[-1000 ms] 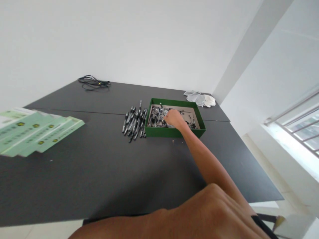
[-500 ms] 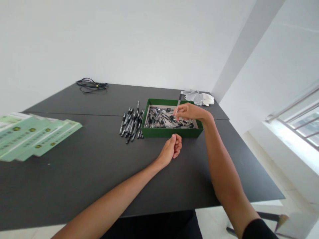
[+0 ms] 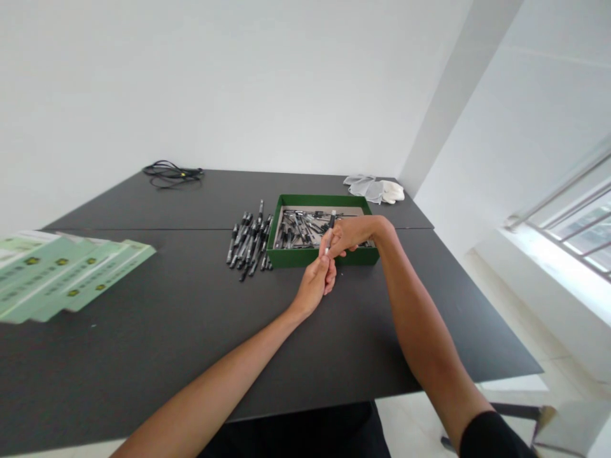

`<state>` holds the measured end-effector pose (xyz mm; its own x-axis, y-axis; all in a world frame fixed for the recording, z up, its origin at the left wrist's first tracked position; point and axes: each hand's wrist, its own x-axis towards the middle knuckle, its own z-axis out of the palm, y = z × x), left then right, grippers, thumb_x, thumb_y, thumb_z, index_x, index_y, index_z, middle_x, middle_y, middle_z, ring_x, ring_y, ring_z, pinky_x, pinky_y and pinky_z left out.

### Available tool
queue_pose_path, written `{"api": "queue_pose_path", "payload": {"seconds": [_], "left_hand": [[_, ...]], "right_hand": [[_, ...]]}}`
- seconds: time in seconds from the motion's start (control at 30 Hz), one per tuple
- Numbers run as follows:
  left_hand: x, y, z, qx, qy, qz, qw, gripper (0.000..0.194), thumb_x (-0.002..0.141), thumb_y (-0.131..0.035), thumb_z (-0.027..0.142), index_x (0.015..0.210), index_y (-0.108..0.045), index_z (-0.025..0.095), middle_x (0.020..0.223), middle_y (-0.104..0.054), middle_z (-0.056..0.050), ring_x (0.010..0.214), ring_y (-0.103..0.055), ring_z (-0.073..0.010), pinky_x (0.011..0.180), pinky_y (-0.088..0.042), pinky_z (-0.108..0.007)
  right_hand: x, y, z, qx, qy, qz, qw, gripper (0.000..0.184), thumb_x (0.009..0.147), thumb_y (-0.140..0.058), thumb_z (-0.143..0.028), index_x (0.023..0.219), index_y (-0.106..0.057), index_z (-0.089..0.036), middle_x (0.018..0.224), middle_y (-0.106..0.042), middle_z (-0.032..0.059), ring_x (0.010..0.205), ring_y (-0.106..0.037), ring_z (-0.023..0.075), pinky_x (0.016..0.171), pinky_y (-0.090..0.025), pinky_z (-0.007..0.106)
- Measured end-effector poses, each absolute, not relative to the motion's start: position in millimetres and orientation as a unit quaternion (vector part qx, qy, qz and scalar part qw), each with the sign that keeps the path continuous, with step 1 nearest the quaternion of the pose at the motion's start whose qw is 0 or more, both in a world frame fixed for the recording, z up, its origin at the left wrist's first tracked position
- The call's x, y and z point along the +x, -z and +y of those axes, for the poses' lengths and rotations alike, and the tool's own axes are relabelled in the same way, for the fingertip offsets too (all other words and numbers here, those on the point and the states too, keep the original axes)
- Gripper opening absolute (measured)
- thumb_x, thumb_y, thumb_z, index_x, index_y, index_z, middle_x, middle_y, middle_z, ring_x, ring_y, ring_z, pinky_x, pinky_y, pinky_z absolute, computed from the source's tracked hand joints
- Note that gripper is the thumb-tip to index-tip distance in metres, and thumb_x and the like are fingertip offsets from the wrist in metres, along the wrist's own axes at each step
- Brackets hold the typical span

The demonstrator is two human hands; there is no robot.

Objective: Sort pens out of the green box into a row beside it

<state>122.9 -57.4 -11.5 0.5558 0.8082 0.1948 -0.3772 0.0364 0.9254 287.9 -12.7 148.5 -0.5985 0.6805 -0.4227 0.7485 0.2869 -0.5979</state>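
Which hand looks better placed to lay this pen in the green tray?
Probably the right hand: it reaches over the green rectangular tray, fingers on the black pen. The left hand sits lower, in front of the tray's near wall.

black pen [image 3: 330, 226] pinched upright between left hand [image 3: 314, 286] and right hand [image 3: 354, 233]

Dark green tray [image 3: 296, 257] with tan lining [image 3: 310, 210], black-and-silver pens [image 3: 248, 245] in rows beside it, one black-and-white pen [image 3: 329, 236] in hand, pale green booklets [image 3: 62, 277] dotted with yellow patches, black tabletop [image 3: 143, 362], white gloves [image 3: 392, 192], black cable [image 3: 172, 173], black sleeve [image 3: 489, 439]
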Motion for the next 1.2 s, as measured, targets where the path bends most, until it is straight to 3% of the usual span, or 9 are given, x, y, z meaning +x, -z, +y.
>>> {"api": "queue_pose_path", "payload": {"seconds": [0.1, 0.2, 0.3, 0.47, 0.67, 0.83, 1.07, 1.2], "left_hand": [[121, 10, -56, 0.549, -0.434, 0.207, 0.683, 0.054, 0.1, -0.05, 0.069, 0.083, -0.047, 0.018, 0.063, -0.037, 0.008, 0.044, -0.034, -0.0044, 0.041, -0.026, -0.017], [120, 7, -56, 0.56, -0.439, 0.201, 0.674, 0.051, 0.102, -0.049, 0.067, 0.096, -0.057, 0.016, 0.065, -0.039, 0.007, 0.045, -0.034, -0.0053, 0.042, -0.027, -0.019], [119, 4, -59, 0.579, -0.44, 0.201, 0.657, 0.05, 0.103, -0.048, 0.064, 0.115, -0.059, 0.017, 0.069, -0.043, 0.006, 0.045, -0.035, -0.006, 0.041, -0.027, -0.02], [119, 1, -61, 0.584, -0.448, 0.206, 0.645, 0.047, 0.104, -0.047, 0.06, 0.13, -0.051, 0.02, 0.074, -0.05, 0.006, 0.043, -0.036, -0.0055, 0.04, -0.027, -0.019], [118, 4, -60, 0.578, -0.432, 0.224, 0.655, 0.032, 0.101, -0.048, 0.05, 0.091, -0.047, 0.02, 0.068, -0.046, 0.006, 0.046, -0.036, -0.0063, 0.043, -0.026, -0.018], [112, 3, -59, 0.616, -0.429, 0.246, 0.613, 0.042, 0.1, -0.046, 0.053, 0.075, -0.04, 0.02, 0.065, -0.037, 0.005, 0.052, -0.032, -0.008, 0.047, -0.025, -0.02], [105, 4, -53, 0.671, -0.422, 0.256, 0.553, 0.059, 0.099, -0.048, 0.07, 0.07, -0.044, 0.019, 0.062, -0.037, 0.004, 0.055, -0.031, -0.0093, 0.05, -0.025, -0.022], [105, 2, -50, 0.662, -0.429, 0.253, 0.56, 0.056, 0.1, -0.047, 0.069, 0.088, -0.062, 0.017, 0.064, -0.039, 0.005, 0.053, -0.033, -0.0096, 0.048, -0.028, -0.021]], "right_hand": [[300, -145, -9, 0.454, 0.384, 0.804, 0.001, 0.033, 0.088, -0.07, -0.038, 0.111, -0.078, -0.016, 0.072, -0.069, -0.0021, 0.053, -0.047, 0.0079, 0.053, -0.038, 0.02], [317, -136, 1, 0.501, 0.318, 0.8, -0.087, 0.043, 0.093, -0.062, -0.032, 0.133, -0.07, -0.018, 0.082, -0.072, -0.002, 0.059, -0.052, 0.0088, 0.061, -0.043, 0.02], [327, -120, 17, 0.584, 0.188, 0.776, -0.145, 0.038, 0.093, -0.059, -0.021, 0.128, -0.073, -0.016, 0.099, -0.077, 0.0036, 0.08, -0.066, 0.0131, 0.077, -0.048, 0.022], [322, -88, 35, 0.676, 0.144, 0.723, -0.019, 0.035, 0.087, -0.07, -0.016, 0.12, -0.079, -0.02, 0.119, -0.079, 0.0071, 0.105, -0.073, 0.02, 0.089, -0.051, 0.022], [313, -70, 39, 0.687, 0.129, 0.715, 0.01, 0.034, 0.082, -0.077, -0.015, 0.116, -0.081, -0.019, 0.115, -0.08, 0.0111, 0.104, -0.075, 0.0219, 0.09, -0.053, 0.023], [314, -66, 39, 0.687, 0.134, 0.715, 0.003, 0.034, 0.081, -0.072, -0.01, 0.113, -0.082, -0.014, 0.106, -0.081, 0.0141, 0.098, -0.076, 0.0234, 0.084, -0.055, 0.025], [315, -67, 34, 0.668, 0.123, 0.733, -0.032, 0.031, 0.084, -0.068, -0.012, 0.111, -0.081, -0.014, 0.108, -0.081, 0.0122, 0.099, -0.074, 0.0213, 0.088, -0.052, 0.024], [313, -74, 27, 0.641, 0.107, 0.744, -0.155, 0.032, 0.091, -0.06, -0.017, 0.117, -0.077, -0.012, 0.107, -0.08, 0.0096, 0.096, -0.071, 0.0187, 0.086, -0.05, 0.023]]}}
